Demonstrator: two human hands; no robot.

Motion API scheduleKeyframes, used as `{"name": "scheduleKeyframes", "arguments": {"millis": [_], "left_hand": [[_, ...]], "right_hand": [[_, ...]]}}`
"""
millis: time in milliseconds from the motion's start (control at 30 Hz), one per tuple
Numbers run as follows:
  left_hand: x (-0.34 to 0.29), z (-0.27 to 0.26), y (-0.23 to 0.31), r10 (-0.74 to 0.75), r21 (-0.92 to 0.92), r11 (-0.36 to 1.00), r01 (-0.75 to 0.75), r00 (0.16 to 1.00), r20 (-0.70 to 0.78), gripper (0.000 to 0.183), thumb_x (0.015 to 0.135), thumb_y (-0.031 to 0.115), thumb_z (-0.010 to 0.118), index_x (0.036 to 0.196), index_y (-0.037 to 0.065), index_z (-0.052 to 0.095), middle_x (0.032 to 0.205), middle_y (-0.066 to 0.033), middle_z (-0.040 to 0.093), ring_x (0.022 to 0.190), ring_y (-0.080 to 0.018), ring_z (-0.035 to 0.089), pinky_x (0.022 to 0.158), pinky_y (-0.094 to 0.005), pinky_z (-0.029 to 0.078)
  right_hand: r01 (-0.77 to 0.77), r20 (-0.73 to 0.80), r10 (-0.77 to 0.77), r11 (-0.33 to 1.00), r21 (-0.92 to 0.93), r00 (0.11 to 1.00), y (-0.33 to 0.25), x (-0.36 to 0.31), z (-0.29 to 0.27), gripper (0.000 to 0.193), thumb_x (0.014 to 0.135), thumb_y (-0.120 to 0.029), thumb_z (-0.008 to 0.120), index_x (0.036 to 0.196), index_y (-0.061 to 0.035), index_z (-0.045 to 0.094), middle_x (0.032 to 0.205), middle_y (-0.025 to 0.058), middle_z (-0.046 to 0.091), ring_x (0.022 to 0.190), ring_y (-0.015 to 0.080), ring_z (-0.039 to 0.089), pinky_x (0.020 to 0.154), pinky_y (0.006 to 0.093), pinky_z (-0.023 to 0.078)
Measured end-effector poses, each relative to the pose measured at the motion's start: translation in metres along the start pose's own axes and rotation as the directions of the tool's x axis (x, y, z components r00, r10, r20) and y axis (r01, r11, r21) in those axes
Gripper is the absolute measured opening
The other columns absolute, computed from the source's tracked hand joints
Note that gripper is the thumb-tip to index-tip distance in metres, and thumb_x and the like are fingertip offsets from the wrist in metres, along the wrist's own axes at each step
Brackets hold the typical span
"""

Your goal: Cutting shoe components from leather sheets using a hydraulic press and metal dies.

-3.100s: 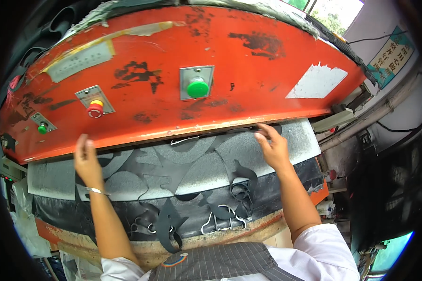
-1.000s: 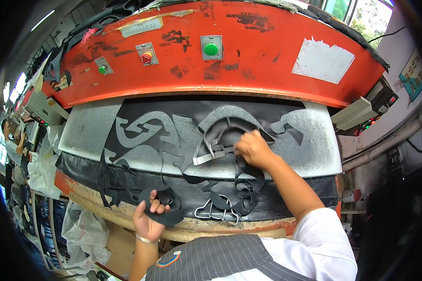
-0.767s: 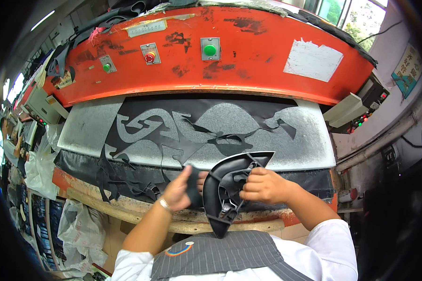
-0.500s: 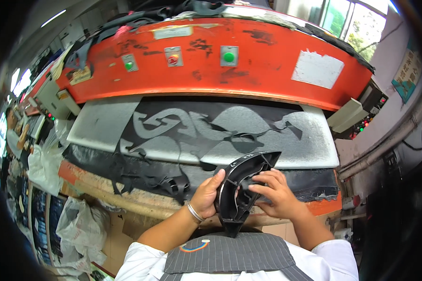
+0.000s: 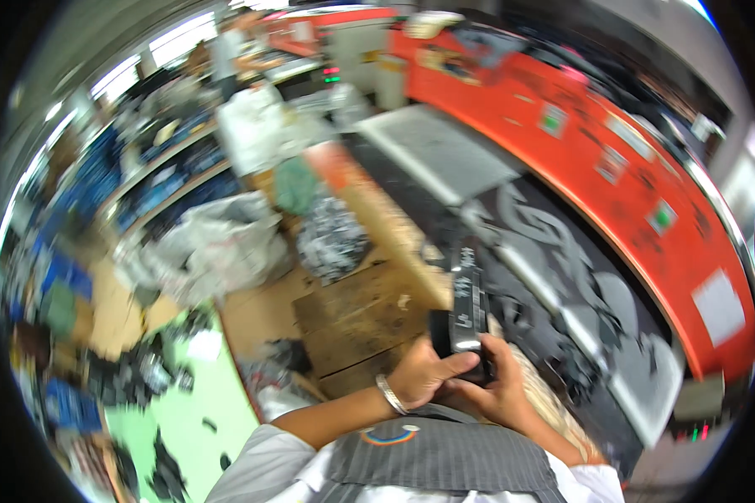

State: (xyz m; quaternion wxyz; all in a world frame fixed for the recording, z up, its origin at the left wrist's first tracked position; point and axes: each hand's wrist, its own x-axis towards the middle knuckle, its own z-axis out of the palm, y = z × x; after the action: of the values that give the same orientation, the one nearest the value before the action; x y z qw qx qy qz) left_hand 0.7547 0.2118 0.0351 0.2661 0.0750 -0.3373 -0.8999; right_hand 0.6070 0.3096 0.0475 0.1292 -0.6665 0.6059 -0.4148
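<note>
Both hands hold a black cutting die [image 5: 468, 293] in front of my apron, its side with pale handwritten marks turned up. My left hand [image 5: 426, 370] closes on the near left part of the die, thumb along it. From the other side my right hand [image 5: 503, 384] grips its near end, partly hidden by the die. To the right, black sheet material [image 5: 554, 214] with curved shapes cut out lies on the grey-white cutting board [image 5: 440, 147]. Black scraps [image 5: 566, 360] hang along the board's near edge.
A red press beam [image 5: 512, 109] with buttons spans the right side. White plastic bags [image 5: 218, 243] and a bag of scraps [image 5: 331, 239] stand at the left, near shelves [image 5: 164, 180]. A light-green table [image 5: 201, 411] holds dark pieces. A person [image 5: 226, 54] stands farther back.
My view has swung left, away from facing the press. The cutting die has turned in my hands, and both hands now grip its near end.
</note>
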Motion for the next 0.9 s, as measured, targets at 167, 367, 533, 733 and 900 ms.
{"name": "scheduleKeyframes", "arguments": {"millis": [167,367,533,733,900], "left_hand": [[-0.064,-0.026,0.011,0.201,0.389,0.910,-0.142,0.973,-0.116,0.061,0.081,0.026,0.078,0.128,0.000,0.048,0.114,-0.0066,0.061,0.105,-0.0152,0.056,0.094,-0.0310,0.045],[-0.108,-0.066,0.000,0.181,0.132,0.981,-0.146,0.929,-0.322,0.046,0.096,0.039,0.056,0.121,0.000,0.057,0.105,-0.0086,0.065,0.100,-0.0132,0.059,0.090,-0.0280,0.046],[-0.137,-0.085,-0.005,0.188,0.010,0.972,-0.233,0.757,-0.626,0.039,0.099,0.036,0.052,0.107,-0.001,0.061,0.091,-0.0078,0.067,0.083,-0.0141,0.063,0.077,-0.0298,0.052],[-0.206,-0.144,-0.028,0.254,-0.033,0.906,-0.423,0.603,-0.756,0.028,0.096,0.034,0.058,0.095,0.006,0.053,0.067,-0.0008,0.050,0.060,-0.0152,0.053,0.062,-0.0332,0.051],[-0.286,-0.218,-0.040,0.481,0.524,0.851,0.041,0.341,-0.808,0.053,0.087,0.050,0.064,0.103,-0.001,0.060,0.076,-0.0129,0.061,0.063,-0.0254,0.061,0.065,-0.0386,0.051]], "right_hand": [[0.008,0.400,-0.056,0.993,0.119,0.915,-0.040,0.030,0.037,0.063,0.061,-0.006,0.087,0.118,-0.0103,0.061,0.116,0.0136,0.053,0.105,0.0296,0.058,0.088,0.0374,0.050],[-0.259,0.654,0.084,0.950,0.176,0.752,-0.045,0.032,0.079,0.061,0.064,-0.006,0.088,0.118,-0.0056,0.060,0.119,0.0118,0.054,0.107,0.0253,0.058,0.090,0.0358,0.048],[-0.395,0.688,0.070,0.858,0.328,0.723,-0.064,0.026,0.110,0.052,0.065,0.005,0.079,0.108,-0.0038,0.052,0.115,0.0113,0.055,0.107,0.0216,0.057,0.094,0.0341,0.044],[-0.678,0.748,0.312,0.694,0.242,0.586,-0.090,0.033,0.095,0.048,0.063,0.011,0.066,0.101,-0.0088,0.046,0.103,0.0106,0.057,0.102,0.0226,0.057,0.089,0.0371,0.045],[-0.205,0.764,0.240,0.968,-0.143,0.600,-0.128,0.047,0.085,0.035,0.071,0.004,0.068,0.099,-0.0068,0.050,0.099,0.0098,0.058,0.093,0.0209,0.058,0.078,0.0351,0.049]]}}
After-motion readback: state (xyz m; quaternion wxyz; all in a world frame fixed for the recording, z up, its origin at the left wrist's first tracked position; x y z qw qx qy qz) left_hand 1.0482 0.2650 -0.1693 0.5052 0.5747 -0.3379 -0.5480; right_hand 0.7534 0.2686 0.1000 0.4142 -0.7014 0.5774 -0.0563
